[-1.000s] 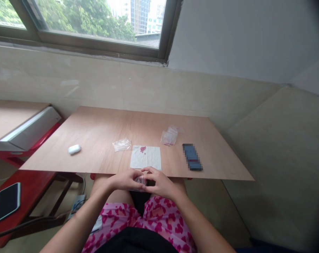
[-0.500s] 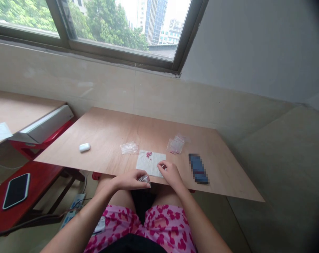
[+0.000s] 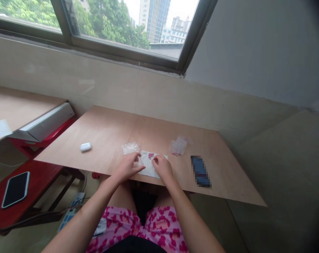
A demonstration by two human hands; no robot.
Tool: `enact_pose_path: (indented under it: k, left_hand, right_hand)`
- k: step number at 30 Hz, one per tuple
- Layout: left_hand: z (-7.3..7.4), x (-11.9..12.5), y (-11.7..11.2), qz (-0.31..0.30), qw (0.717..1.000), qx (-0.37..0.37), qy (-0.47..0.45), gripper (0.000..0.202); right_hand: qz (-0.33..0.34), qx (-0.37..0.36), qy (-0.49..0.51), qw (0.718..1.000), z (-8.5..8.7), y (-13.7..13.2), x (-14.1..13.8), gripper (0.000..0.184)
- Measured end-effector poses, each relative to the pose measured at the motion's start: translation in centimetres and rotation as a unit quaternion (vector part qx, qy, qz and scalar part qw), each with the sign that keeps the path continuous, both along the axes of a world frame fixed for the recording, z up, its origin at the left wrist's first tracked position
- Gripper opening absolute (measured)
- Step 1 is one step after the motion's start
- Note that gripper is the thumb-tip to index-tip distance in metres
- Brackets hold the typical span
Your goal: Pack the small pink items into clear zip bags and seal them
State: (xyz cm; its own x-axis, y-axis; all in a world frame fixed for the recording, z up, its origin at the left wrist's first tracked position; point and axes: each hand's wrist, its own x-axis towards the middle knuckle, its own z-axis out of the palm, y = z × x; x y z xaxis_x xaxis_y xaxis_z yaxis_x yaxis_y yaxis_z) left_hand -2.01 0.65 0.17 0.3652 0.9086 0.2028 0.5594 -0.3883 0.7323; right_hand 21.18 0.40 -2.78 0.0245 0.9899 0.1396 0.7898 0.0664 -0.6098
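Hovering over the white paper square (image 3: 149, 170), the left hand (image 3: 126, 168) is curling its fingers down onto the square's left part, loosely closed. The right hand (image 3: 162, 167) is curling the same way at the square's right part. Whether either hand is gripping anything cannot be told. A thin red thread (image 3: 141, 161) is showing between the hands, its long axis slanting from under the left fingers down and to the right across the square. A small cluster of red beads (image 3: 150, 155) is sitting on the square, just above the right hand.

Also lying on the plywood surface (image 3: 109, 128):
- a clear plastic bag (image 3: 130, 148), touching the square's upper left corner;
- a second clear plastic bag (image 3: 178, 147), holding red bits, just beyond and right of the square;
- a smartphone (image 3: 200, 171), well right of the square;
- a white earbud case (image 3: 85, 147), well left of the square.
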Motion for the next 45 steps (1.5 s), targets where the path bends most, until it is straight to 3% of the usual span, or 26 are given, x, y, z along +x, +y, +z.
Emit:
enact_pose_path:
  k: [5, 9, 11, 15, 19, 23, 30, 33, 36, 38, 41, 45]
  left_hand:
    - [-0.7, 0.8, 1.0, 0.040, 0.999, -0.003, -0.009, 0.044]
    - [-0.9, 0.9, 1.1, 0.039, 0.999, 0.016, -0.018, 0.042]
    - [-1.0, 0.8, 1.0, 0.037, 0.999, 0.019, -0.026, 0.041]
    - [-0.8, 0.7, 0.9, 0.029, 0.999, 0.017, -0.033, 0.040]
    - [-0.6, 0.7, 0.8, 0.036, 0.999, 0.009, -0.032, 0.041]
    - [-0.8, 0.6, 1.0, 0.036, 0.998, 0.008, -0.042, 0.042]
    - [-1.2, 0.5, 1.4, 0.035, 0.998, 0.012, -0.053, 0.041]
    - [-1.1, 0.5, 1.4, 0.034, 0.998, 0.005, -0.058, 0.041]
    - [-1.0, 0.6, 1.3, 0.029, 0.998, -0.009, -0.062, 0.043]
    - [-1.0, 0.7, 1.3, 0.023, 0.997, -0.015, -0.071, 0.044]
    - [-1.1, 0.7, 1.2, 0.020, 0.996, -0.016, -0.085, 0.044]
    - [-1.1, 0.4, 1.2, 0.028, 0.993, -0.018, -0.109, 0.041]
  right_hand:
    - [-0.057, -0.008, 0.249, 0.967, 2.1, 0.3, -1.5, 0.034]
    - [0.053, 0.002, 0.218, 0.975, 4.6, 0.1, -3.6, 0.028]
    - [0.055, 0.015, 0.190, 0.980, 5.0, 0.2, -3.8, 0.026]
    - [-0.002, 0.004, 0.142, 0.990, 3.5, 0.9, -2.2, 0.023]
    - [-0.001, -0.017, 0.064, 0.998, 1.2, 1.1, -0.9, 0.019]
    - [-0.014, -0.036, 0.007, 0.999, 0.3, 1.0, -1.1, 0.016]
    - [-0.025, -0.034, -0.016, 0.999, 0.0, 1.3, -2.1, 0.010]
    - [-0.036, -0.026, 0.086, 0.995, 0.2, 1.4, -2.3, 0.014]
    - [-0.066, 0.000, 0.245, 0.967, 1.0, 1.3, -2.9, 0.024]
    - [-0.047, 0.005, 0.284, 0.958, 1.9, 1.2, -3.4, 0.027]
    - [0.019, -0.007, 0.240, 0.971, 3.0, 1.3, -3.8, 0.024]
    - [-0.032, 0.011, 0.165, 0.986, 2.3, 1.7, -2.4, 0.023]
